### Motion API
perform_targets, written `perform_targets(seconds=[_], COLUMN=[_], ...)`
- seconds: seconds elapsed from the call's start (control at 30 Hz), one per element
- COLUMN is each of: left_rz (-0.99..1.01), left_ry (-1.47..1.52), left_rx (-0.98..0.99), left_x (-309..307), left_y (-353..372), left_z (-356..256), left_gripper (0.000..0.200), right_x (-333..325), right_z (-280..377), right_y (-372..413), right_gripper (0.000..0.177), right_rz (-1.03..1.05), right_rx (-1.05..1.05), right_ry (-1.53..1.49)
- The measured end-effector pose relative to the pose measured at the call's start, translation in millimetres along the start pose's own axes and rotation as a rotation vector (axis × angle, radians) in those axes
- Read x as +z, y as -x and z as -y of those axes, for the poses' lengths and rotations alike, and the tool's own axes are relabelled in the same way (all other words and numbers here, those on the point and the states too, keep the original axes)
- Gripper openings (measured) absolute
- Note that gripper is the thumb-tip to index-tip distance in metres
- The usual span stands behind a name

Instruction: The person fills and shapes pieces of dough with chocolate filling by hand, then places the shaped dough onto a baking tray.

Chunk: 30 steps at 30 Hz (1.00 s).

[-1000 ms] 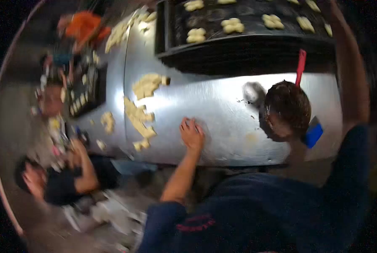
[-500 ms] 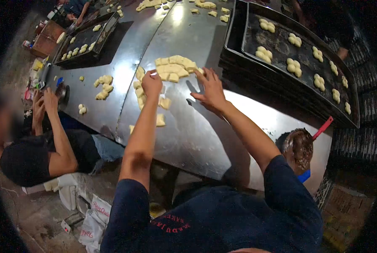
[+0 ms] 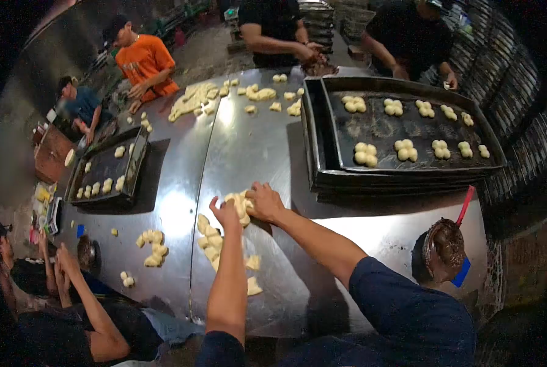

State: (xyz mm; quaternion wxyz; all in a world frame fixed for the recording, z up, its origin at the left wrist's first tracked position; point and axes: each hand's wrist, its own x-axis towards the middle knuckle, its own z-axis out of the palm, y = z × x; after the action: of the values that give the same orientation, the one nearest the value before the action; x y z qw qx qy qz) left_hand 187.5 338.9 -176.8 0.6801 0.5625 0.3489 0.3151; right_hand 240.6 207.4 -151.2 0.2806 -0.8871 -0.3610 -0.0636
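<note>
A clump of pale cut dough pieces lies on the metal table between my hands. My left hand presses on its left side, partly covering it, with one finger raised. From the right, my right hand curls its fingers against the same clump. More dough pieces lie in a row just left of my left forearm. Two loose pieces of dough rest to the right of that forearm, nearer my body.
Stacked dark trays with dough clusters stand at right. A bowl of brown filling with a red-handled tool sits near my right arm. Another tray and a dough group are at left. Several co-workers stand around the table.
The view has tilted up, showing more of the far side and its people. My hands have come together, and the dough pieces, earlier spread in an arc, are now bunched between them.
</note>
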Motion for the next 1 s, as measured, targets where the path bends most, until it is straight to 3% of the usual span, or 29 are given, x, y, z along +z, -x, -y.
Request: perform_targets(seconds=[0.03,0.07,0.1,0.17,0.2,0.23,0.3,0.37,0.43,0.47,0.53,0.57,0.6,0.63,0.67,0.73,0.77,0.8,0.83,0.87,0.9,0.93,1.0], left_rz=[0.090,0.242,0.393,0.486,0.498,0.505,0.396,0.176,-0.199,-0.190,-0.467,-0.459,-0.255,-0.054,0.185,0.391,0.383,0.375,0.366,0.315,0.297,0.262,0.196], left_ry=[0.279,0.352,0.418,0.350,0.102,-0.146,-0.792,-0.690,-0.527,-0.541,-0.546,-0.554,-0.620,-0.679,-0.639,-0.833,-0.827,-0.972,-1.118,-1.160,-1.156,-1.180,-1.239], left_rx=[-0.230,-0.268,-0.307,-0.329,-0.228,-0.124,0.345,0.210,0.145,0.141,0.177,0.175,0.215,0.261,0.140,0.085,0.089,0.238,0.381,0.483,0.472,0.443,0.470], left_x=[-3.7,-8.6,-15.2,-36.2,-48.9,-62.7,-85.3,-111.2,-134.7,-147.9,-163.9,-157.1,-144.4,-136.2,-141.8,-121.6,-112.0,-106.5,-107.4,-112.2,-113.1,-110.2,-108.5], left_y=[13.8,40.8,72.0,121.1,148.6,176.4,226.3,250.1,258.7,262.4,271.0,289.3,311.8,327.7,334.0,363.4,373.1,383.0,393.5,395.7,401.9,403.3,404.5], left_z=[-23.2,-56.1,-83.7,-87.1,-77.9,-68.7,-52.0,-15.9,6.9,10.5,12.9,7.7,-3.0,-10.2,2.4,-4.2,-1.6,3.0,9.8,26.1,26.0,24.0,28.4], left_gripper=[0.045,0.046,0.047,0.039,0.034,0.030,0.029,0.030,0.029,0.029,0.026,0.026,0.027,0.027,0.025,0.024,0.024,0.027,0.030,0.035,0.035,0.037,0.037], right_x=[-19.2,-39.5,-66.1,-122.0,-136.3,-136.5,-112.0,-126.9,-148.7,-157.3,-142.9,-138.3,-141.3,-143.8,-145.0,-145.1,-144.7,-141.6,-148.4,-154.0,-163.6,-179.0,-176.4], right_z=[0.3,0.9,3.2,13.1,13.8,12.7,-9.7,-13.1,-14.7,-10.3,-32.9,-41.7,-43.7,-45.6,-46.7,-55.1,-63.9,-66.2,-61.3,-58.4,-53.2,-40.1,-29.8], right_y=[3.9,12.2,34.8,96.7,131.8,167.1,228.8,259.8,260.3,269.7,279.7,288.7,303.3,314.5,323.0,349.4,356.7,358.1,358.0,353.2,341.6,331.3,312.2], right_gripper=[0.039,0.041,0.042,0.047,0.050,0.053,0.063,0.073,0.077,0.081,0.082,0.081,0.081,0.073,0.066,0.056,0.046,0.037,0.037,0.039,0.042,0.042,0.040], right_rz=[0.094,0.189,0.135,0.116,0.027,0.201,0.437,0.398,0.429,0.488,0.434,0.371,0.374,0.215,0.055,0.057,0.063,-0.027,-0.014,0.038,0.088,-0.059,-0.113], right_rx=[-0.020,-0.041,-0.125,-0.150,-0.238,-0.135,-0.100,-0.136,-0.137,-0.125,-0.133,-0.161,-0.157,-0.098,-0.042,-0.019,0.011,-0.019,-0.023,0.081,0.178,0.083,-0.069], right_ry=[-0.046,-0.093,-0.162,-0.208,-0.145,-0.099,0.024,0.081,0.165,0.229,0.122,0.091,0.084,0.062,0.037,-0.021,-0.061,-0.059,-0.062,-0.265,-0.462,-0.440,-0.588])
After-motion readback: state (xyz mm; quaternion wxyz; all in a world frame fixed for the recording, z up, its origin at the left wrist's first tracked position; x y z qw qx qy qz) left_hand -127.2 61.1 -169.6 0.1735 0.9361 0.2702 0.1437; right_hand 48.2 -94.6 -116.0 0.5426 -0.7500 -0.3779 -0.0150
